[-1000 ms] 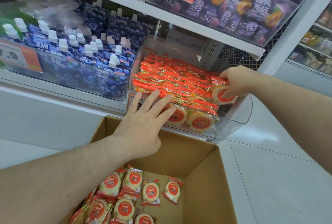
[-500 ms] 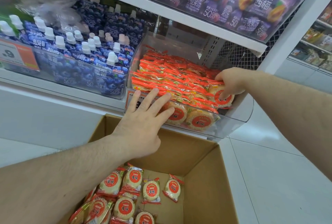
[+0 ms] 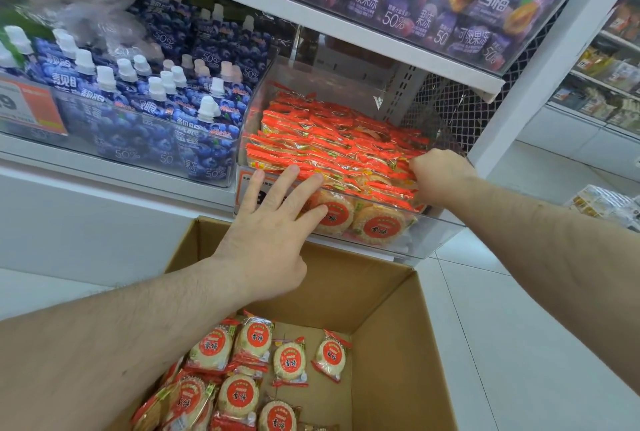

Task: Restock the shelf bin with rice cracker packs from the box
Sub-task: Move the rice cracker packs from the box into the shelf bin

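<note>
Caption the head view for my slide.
Right hand tucks rice cracker packs into the clear shelf bin; left hand steadies its front above the cardboard box.

Bright, even store lighting from above, soft shadow under the left hand (image 3: 266, 250) inside the box (image 3: 398, 344), glare on the clear bin (image 3: 429, 240) beyond the fingertips, wide-angle bending at edges, upper-left corner blurred.
</note>
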